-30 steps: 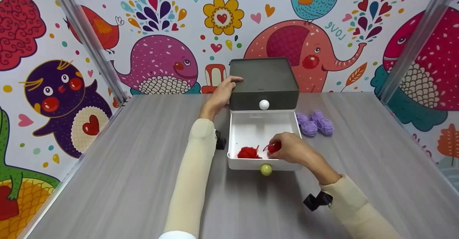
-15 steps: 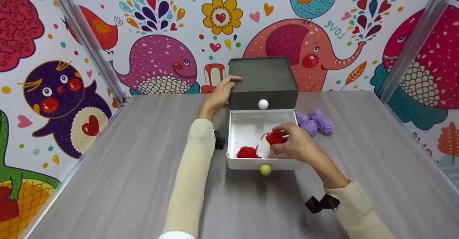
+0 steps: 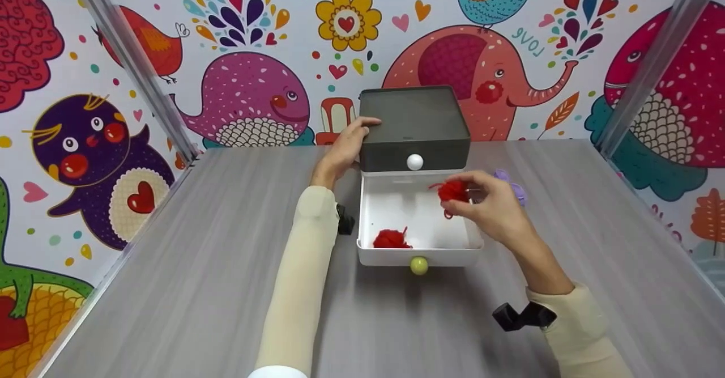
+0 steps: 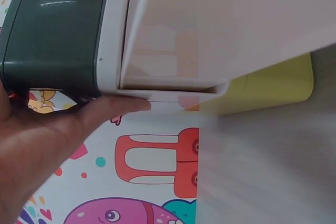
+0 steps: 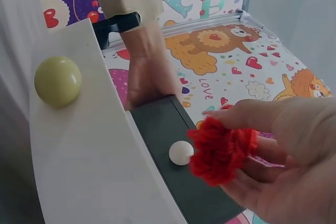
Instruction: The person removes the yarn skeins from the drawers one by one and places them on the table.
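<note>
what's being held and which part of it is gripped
A red yarn ball, by opposite sides, in the grip of the right hand; the left hand rests against the drawer box.

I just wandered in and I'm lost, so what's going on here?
A person's right hand holds a red yarn ball up by the right side of an open white drawer. Another red yarn bundle lies inside, near the front. The left hand rests against the dark box's left side. Purple yarn sits on the table, partly hidden behind the right hand.
</note>
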Tool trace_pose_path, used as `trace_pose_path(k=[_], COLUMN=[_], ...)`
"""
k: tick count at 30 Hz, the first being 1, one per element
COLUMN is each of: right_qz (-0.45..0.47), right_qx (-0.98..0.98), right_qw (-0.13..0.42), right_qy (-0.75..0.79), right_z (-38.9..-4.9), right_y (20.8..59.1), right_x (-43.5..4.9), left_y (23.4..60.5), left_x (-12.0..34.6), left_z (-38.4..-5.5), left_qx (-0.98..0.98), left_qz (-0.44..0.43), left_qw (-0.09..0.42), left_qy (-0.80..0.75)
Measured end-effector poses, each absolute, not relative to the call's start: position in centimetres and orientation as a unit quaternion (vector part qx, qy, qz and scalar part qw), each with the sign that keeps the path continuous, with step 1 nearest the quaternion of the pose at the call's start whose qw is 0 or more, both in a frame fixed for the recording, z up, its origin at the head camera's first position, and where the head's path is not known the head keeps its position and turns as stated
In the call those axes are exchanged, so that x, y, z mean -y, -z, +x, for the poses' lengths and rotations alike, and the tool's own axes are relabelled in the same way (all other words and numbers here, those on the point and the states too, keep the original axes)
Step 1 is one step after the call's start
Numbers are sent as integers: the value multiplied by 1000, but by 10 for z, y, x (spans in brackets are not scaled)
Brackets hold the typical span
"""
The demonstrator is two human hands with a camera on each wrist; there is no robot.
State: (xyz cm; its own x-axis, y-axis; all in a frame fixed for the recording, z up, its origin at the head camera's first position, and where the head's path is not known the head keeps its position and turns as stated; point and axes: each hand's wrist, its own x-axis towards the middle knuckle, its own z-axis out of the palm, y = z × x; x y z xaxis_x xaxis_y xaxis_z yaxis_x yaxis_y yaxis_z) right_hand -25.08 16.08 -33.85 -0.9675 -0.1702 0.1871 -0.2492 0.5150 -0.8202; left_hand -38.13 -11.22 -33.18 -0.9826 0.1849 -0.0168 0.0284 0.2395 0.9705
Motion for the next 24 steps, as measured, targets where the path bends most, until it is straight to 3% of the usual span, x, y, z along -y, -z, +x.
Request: trace_pose_path(k=[17,24], right_qz=[-3,-47], right_qx=[846,848], right_qw=[116,109], right_qy=[-520,-517], right_z=[-270,-286], right_y=[340,357], right_x=[-188,-203], left_y=[333,333], left_x=[114,112], left_z=[-381,-381], left_qx=[-785,-785], left_qz=[70,69], left_qw=[58,62], left_qy=[-613,-612])
